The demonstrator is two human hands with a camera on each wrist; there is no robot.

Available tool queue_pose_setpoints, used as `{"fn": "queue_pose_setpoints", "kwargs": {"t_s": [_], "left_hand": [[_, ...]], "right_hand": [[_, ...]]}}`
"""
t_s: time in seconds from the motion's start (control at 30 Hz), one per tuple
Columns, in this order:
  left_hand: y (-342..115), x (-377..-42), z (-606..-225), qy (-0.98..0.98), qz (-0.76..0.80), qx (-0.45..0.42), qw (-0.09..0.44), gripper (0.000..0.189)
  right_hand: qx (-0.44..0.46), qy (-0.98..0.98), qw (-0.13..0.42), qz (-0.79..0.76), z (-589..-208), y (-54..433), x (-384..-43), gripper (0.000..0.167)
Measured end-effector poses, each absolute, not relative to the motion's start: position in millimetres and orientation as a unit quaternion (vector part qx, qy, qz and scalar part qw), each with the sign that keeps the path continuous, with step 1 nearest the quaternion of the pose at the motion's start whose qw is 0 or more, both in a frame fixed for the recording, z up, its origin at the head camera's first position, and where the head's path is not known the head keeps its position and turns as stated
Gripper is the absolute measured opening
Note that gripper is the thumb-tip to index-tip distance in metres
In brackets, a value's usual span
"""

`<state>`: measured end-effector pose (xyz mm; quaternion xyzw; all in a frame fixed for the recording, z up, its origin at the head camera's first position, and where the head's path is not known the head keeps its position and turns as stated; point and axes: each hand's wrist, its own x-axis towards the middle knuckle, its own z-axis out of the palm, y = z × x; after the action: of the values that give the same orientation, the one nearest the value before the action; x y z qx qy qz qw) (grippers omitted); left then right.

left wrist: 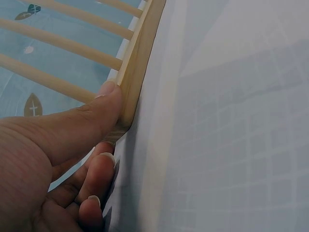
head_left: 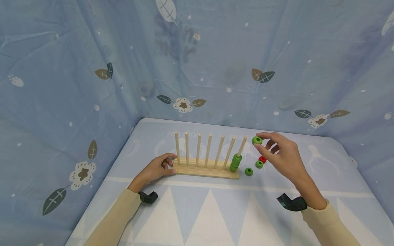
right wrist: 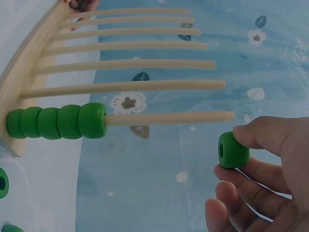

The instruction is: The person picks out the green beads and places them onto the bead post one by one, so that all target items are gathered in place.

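A wooden peg rack (head_left: 204,169) with several upright pegs stands on the table. Green beads (right wrist: 59,122) are stacked at the bottom of its rightmost peg (right wrist: 169,118). My left hand (head_left: 158,168) grips the left end of the rack's base (left wrist: 140,72), thumb on the front edge and fingers round the end. My right hand (head_left: 284,155) pinches a green bead (right wrist: 234,150) between thumb and fingers, its hole facing the peg. That bead is just right of the peg's tip, apart from it.
Two loose green beads (head_left: 249,171) and a red bead (head_left: 262,159) lie on the table right of the rack. Blue patterned cloth (head_left: 215,68) hangs behind and at the left. A patterned cover (head_left: 215,212) lies over the table.
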<state>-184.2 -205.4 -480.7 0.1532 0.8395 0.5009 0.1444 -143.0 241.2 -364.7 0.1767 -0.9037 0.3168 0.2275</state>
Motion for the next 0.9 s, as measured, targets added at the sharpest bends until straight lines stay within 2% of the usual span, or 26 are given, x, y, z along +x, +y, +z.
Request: {"fn": "queue_pose_setpoints", "kwargs": {"t_s": [0.23,0.9], "left_hand": [[-211.8,-192.1,-497.8,0.843,0.496,0.156,0.140,0.062],[-212.4,-192.9,-497.3,0.848,0.487,0.150,0.149,0.062]], "right_hand": [[0.178,-0.902,0.229,0.318,-360.9,238.9,-142.6,0.038],[0.186,-0.896,0.239,0.324,-352.3,231.3,-142.8,0.039]]}}
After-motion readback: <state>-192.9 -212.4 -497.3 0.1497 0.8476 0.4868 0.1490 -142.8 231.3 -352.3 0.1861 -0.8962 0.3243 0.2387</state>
